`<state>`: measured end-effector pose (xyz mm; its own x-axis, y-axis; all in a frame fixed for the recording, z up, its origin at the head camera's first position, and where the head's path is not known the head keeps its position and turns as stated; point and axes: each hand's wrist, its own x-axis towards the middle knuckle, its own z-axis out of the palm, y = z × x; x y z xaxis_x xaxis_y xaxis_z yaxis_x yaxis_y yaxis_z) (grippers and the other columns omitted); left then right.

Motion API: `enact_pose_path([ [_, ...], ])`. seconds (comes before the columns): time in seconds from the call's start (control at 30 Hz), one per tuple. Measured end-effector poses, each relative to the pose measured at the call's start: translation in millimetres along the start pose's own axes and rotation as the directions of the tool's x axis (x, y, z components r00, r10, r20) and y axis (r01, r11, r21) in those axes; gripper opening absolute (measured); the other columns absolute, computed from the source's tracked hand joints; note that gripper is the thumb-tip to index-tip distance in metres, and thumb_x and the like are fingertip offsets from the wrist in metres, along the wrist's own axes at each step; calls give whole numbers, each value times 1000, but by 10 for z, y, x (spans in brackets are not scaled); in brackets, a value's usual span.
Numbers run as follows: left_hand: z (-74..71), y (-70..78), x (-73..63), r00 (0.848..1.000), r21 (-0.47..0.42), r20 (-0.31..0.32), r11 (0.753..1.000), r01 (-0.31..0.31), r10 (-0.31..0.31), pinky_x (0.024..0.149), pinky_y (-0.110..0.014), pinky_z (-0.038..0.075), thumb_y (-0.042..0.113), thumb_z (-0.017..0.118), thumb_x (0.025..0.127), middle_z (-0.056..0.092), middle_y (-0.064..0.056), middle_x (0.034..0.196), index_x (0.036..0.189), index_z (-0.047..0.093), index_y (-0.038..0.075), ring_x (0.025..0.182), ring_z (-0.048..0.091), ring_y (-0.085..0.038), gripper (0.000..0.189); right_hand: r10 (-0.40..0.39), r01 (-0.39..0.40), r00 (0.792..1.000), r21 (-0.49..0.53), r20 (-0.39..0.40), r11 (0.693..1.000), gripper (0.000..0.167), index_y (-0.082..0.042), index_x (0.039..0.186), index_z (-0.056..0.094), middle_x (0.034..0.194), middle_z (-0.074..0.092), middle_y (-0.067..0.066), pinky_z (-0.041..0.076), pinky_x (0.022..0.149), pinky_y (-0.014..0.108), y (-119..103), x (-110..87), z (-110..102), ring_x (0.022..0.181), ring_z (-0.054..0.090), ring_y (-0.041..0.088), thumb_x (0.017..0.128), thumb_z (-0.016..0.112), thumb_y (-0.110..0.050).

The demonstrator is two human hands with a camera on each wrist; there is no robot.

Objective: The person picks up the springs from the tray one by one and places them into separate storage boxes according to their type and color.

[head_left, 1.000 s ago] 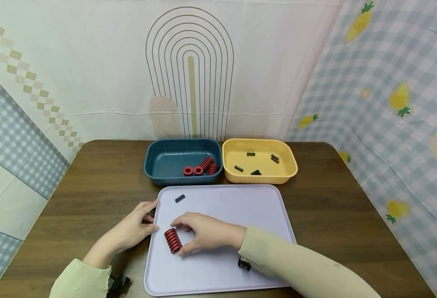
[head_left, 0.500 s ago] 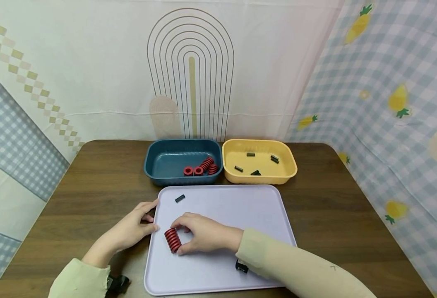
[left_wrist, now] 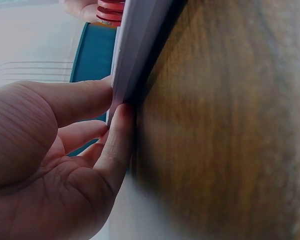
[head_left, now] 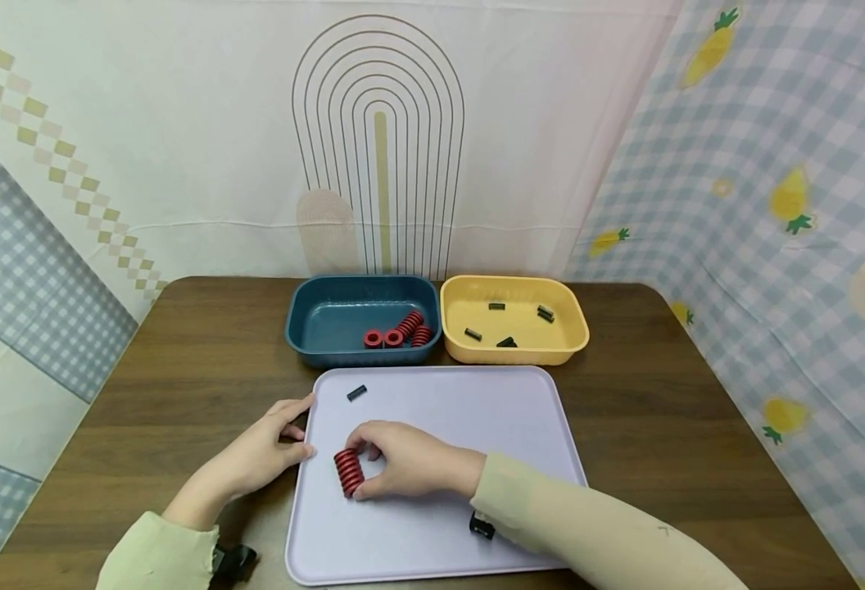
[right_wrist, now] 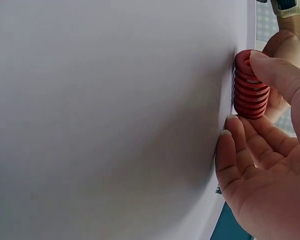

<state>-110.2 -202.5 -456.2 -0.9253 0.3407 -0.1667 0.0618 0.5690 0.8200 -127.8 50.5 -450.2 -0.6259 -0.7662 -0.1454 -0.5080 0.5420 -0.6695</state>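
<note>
A thick red coil spring lies near the left side of the pale lilac tray. My right hand pinches it by its ends; in the right wrist view the thumb is on one end of the red spring and fingertips are at the other. At the tray's left edge, my left hand touches the rim with thumb and fingertips. In the left wrist view the fingers of the left hand are only gently bent against that edge. A small black spring sits at the tray's far left corner.
Behind the tray, a dark blue bin holds several red springs. Beside it on the right, a yellow bin contains several small black springs. All stand on a brown wooden table against a cloth backdrop.
The right thumb and fingers have closed onto the red spring's ends, and the spring has shifted slightly to the right. The left hand stays at the tray edge.
</note>
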Motion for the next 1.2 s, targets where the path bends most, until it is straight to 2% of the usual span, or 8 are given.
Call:
enact_pose_path([
  [0.17, 9, -1, 12, 1000, 6, -6, 1000, 23, -23, 80, -24, 48, 7, 68, 89, 38, -16, 140, 150, 33, 3, 104, 54, -22, 70, 26, -27, 999, -6, -32, 1000, 46, -20, 115, 60, 98, 57, -10, 44, 77, 19, 32, -22, -71, 89, 54, 3, 78, 82, -35],
  [0.37, 18, -13, 26, 1000, 1, -11, 1000, 5, -5, 79, -24, 49, 5, 69, 89, 38, -17, 139, 149, 33, 1, 103, 54, -23, 70, 54, -53, 992, 13, -114, 998, 46, -19, 113, 58, 99, 58, -7, 45, 77, 22, 96, -35, -236, 90, 56, 7, 78, 81, -38],
  [0.53, 20, -20, 30, 1000, -2, -8, 1000, 12, -12, 79, -24, 49, 5, 68, 89, 38, -16, 140, 149, 33, 1, 103, 53, -23, 70, 83, -64, 961, 81, -265, 995, 45, -19, 112, 57, 103, 58, -5, 46, 78, 25, 174, 6, -412, 94, 56, 14, 79, 79, -38],
  [0.67, 7, -23, 25, 1000, -3, -1, 1000, 17, -17, 80, -24, 48, 6, 68, 89, 37, -15, 141, 150, 32, 2, 105, 53, -23, 71, 135, -74, 888, 154, -439, 985, 45, -17, 112, 56, 105, 57, -5, 48, 82, 30, 226, 75, -520, 99, 56, 17, 80, 78, -39],
  [0.87, -9, -29, 12, 1000, -6, 1, 1000, 16, -16, 79, -25, 49, 5, 68, 89, 36, -15, 141, 150, 31, 2, 105, 53, -24, 71, 265, -135, 715, 244, -647, 960, 47, -16, 113, 52, 107, 54, -1, 47, 82, 32, 255, 265, -592, 102, 54, 20, 82, 75, -42],
  [0.97, -5, -29, 5, 1000, -13, 4, 1000, 13, -13, 80, -26, 49, 5, 67, 89, 36, -16, 141, 150, 31, 2, 105, 53, -24, 71, 310, -152, 647, 280, -697, 948, 46, -15, 113, 51, 107, 53, 0, 46, 77, 32, 266, 378, -597, 101, 53, 23, 83, 73, -43],
  [1.07, 1, -26, 1, 1000, -22, 7, 1000, 5, -5, 80, -26, 49, 5, 67, 90, 36, -17, 141, 150, 31, 2, 105, 53, -25, 71, 323, -174, 602, 276, -730, 945, 45, -14, 110, 52, 103, 54, 0, 43, 74, 33, 277, 471, -590, 97, 52, 22, 83, 73, -43],
  [1.2, 6, -26, 4, 1000, -22, 6, 1000, 1, -1, 79, -25, 49, 5, 67, 89, 36, -17, 141, 150, 31, 2, 104, 53, -24, 71, 330, -208, 567, 256, -755, 944, 43, -13, 107, 54, 99, 55, 1, 39, 78, 35, 287, 549, -582, 92, 49, 18, 82, 74, -43],
])
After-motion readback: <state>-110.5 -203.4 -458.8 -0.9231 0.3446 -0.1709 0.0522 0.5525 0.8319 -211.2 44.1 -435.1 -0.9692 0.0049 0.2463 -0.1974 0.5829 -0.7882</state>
